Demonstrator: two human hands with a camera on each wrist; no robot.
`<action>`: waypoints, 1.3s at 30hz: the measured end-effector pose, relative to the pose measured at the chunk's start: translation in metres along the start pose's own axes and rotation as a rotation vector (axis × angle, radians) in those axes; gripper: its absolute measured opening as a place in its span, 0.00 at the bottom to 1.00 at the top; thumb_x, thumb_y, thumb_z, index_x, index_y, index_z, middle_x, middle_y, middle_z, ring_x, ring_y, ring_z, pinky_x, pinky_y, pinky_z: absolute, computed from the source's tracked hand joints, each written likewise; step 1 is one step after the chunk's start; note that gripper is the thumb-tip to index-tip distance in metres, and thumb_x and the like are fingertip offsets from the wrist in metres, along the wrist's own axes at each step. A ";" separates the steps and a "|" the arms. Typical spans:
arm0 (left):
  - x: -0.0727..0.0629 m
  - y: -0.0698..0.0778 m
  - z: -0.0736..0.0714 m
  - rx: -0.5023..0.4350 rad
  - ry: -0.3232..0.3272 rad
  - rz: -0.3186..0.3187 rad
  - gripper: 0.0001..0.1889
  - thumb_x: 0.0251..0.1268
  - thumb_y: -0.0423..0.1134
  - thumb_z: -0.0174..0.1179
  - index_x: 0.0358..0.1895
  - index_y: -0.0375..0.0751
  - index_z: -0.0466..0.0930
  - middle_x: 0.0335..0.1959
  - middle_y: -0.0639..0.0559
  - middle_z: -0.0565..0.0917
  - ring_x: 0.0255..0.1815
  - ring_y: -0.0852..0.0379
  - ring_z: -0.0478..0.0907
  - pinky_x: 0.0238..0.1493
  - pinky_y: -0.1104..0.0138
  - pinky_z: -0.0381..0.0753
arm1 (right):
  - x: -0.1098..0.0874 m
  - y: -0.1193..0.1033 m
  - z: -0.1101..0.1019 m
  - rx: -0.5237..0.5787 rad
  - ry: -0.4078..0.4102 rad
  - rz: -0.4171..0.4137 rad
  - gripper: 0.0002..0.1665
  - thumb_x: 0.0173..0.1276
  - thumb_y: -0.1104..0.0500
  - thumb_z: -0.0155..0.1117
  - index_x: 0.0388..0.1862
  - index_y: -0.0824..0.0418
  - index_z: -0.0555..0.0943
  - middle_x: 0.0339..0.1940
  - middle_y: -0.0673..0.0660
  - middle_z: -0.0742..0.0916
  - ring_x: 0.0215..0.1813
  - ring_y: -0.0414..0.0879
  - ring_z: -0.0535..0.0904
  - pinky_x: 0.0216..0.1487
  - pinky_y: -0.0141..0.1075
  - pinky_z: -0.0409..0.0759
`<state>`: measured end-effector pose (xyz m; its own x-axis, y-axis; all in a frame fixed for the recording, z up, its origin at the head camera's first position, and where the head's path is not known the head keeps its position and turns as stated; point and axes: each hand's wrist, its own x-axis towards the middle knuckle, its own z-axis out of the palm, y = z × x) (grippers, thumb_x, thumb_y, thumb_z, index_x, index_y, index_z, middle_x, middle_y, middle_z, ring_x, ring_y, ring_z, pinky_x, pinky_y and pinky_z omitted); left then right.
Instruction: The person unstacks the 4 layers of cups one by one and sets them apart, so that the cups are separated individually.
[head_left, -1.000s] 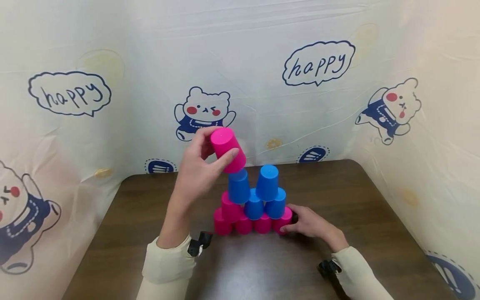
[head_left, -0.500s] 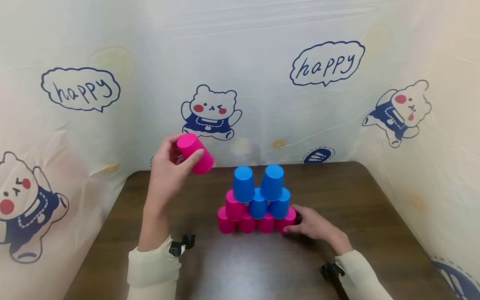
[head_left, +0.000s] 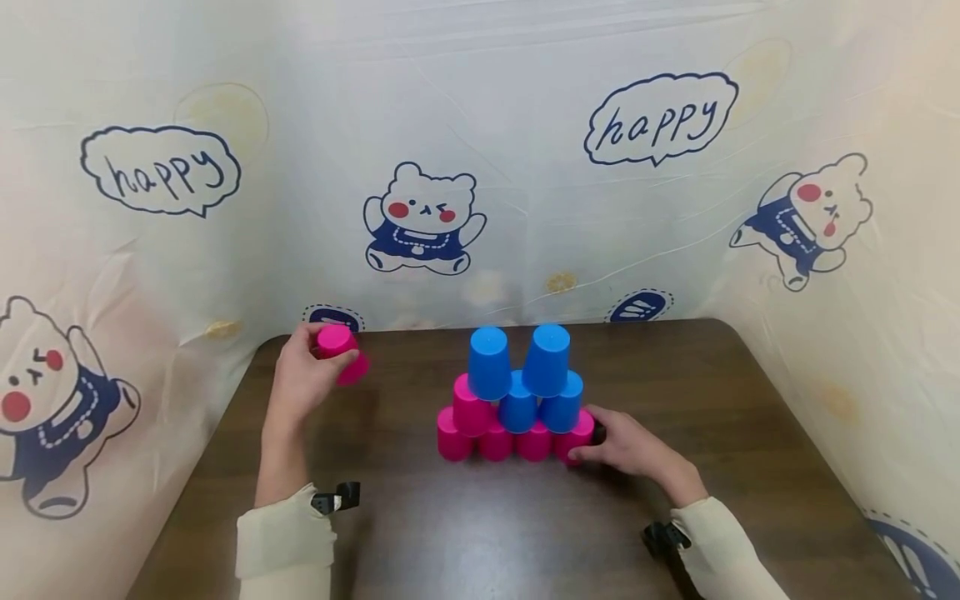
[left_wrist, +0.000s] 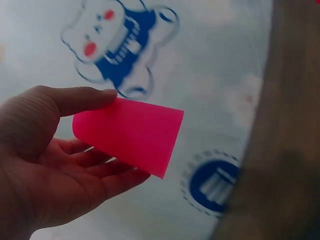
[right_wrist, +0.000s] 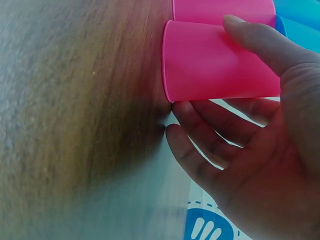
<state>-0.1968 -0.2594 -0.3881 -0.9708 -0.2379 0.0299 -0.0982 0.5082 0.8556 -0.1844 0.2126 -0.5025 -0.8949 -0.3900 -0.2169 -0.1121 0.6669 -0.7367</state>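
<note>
Thumb and fingers of the left hand (head_left: 302, 375) pinch one smooth, tapered pink cup (head_left: 339, 342) near the wood-grained table (head_left: 427, 525)'s far-left corner; the right hand (head_left: 632, 446) grips the bottom-right cup (head_left: 577, 432) of a stack (head_left: 517, 406): five pink, four blue.

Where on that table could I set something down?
The table is bare in front of the cup pyramid, between the sleeves, and from the right hand to the far right corner. Crowded: the pyramid, and the left hand with its pink cup.
</note>
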 end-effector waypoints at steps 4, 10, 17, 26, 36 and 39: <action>0.011 -0.029 0.000 0.041 -0.014 -0.059 0.38 0.70 0.36 0.68 0.76 0.29 0.60 0.72 0.27 0.70 0.71 0.29 0.69 0.71 0.38 0.75 | 0.000 0.000 0.001 -0.005 -0.001 -0.002 0.32 0.62 0.40 0.80 0.60 0.49 0.79 0.50 0.47 0.88 0.50 0.47 0.84 0.51 0.46 0.88; 0.021 -0.063 -0.002 0.056 0.000 -0.104 0.37 0.69 0.36 0.68 0.75 0.27 0.60 0.71 0.26 0.70 0.70 0.29 0.70 0.71 0.38 0.75 | 0.000 0.000 0.001 -0.002 -0.010 -0.002 0.32 0.63 0.40 0.80 0.60 0.49 0.79 0.50 0.48 0.88 0.50 0.47 0.84 0.51 0.47 0.87; 0.029 -0.085 0.000 0.067 0.004 -0.160 0.36 0.70 0.35 0.67 0.75 0.25 0.60 0.70 0.25 0.70 0.68 0.29 0.70 0.70 0.39 0.76 | -0.002 0.001 -0.002 0.000 -0.006 0.004 0.32 0.62 0.41 0.80 0.61 0.50 0.79 0.51 0.48 0.88 0.50 0.46 0.84 0.52 0.47 0.87; 0.031 -0.103 0.003 0.065 0.006 -0.217 0.37 0.69 0.34 0.66 0.74 0.25 0.58 0.70 0.24 0.68 0.68 0.28 0.68 0.70 0.37 0.76 | -0.001 0.001 -0.003 -0.007 -0.002 0.005 0.33 0.62 0.40 0.80 0.61 0.50 0.79 0.51 0.48 0.88 0.50 0.47 0.84 0.52 0.47 0.88; 0.028 -0.107 0.002 0.025 -0.003 -0.253 0.39 0.68 0.31 0.66 0.77 0.27 0.54 0.73 0.24 0.64 0.71 0.26 0.65 0.70 0.35 0.74 | 0.001 0.000 -0.002 -0.001 -0.014 0.013 0.32 0.62 0.41 0.80 0.61 0.49 0.79 0.51 0.48 0.88 0.51 0.47 0.84 0.53 0.48 0.87; 0.027 -0.108 0.002 0.032 -0.007 -0.236 0.40 0.67 0.31 0.66 0.77 0.27 0.53 0.73 0.23 0.64 0.71 0.26 0.65 0.70 0.35 0.74 | 0.002 0.001 -0.002 -0.002 -0.018 0.005 0.32 0.62 0.41 0.80 0.61 0.50 0.79 0.51 0.48 0.88 0.50 0.47 0.84 0.52 0.48 0.87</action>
<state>-0.2133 -0.3192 -0.4804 -0.9216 -0.3474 -0.1728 -0.3293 0.4648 0.8219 -0.1874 0.2136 -0.5020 -0.8875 -0.3982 -0.2317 -0.1088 0.6697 -0.7346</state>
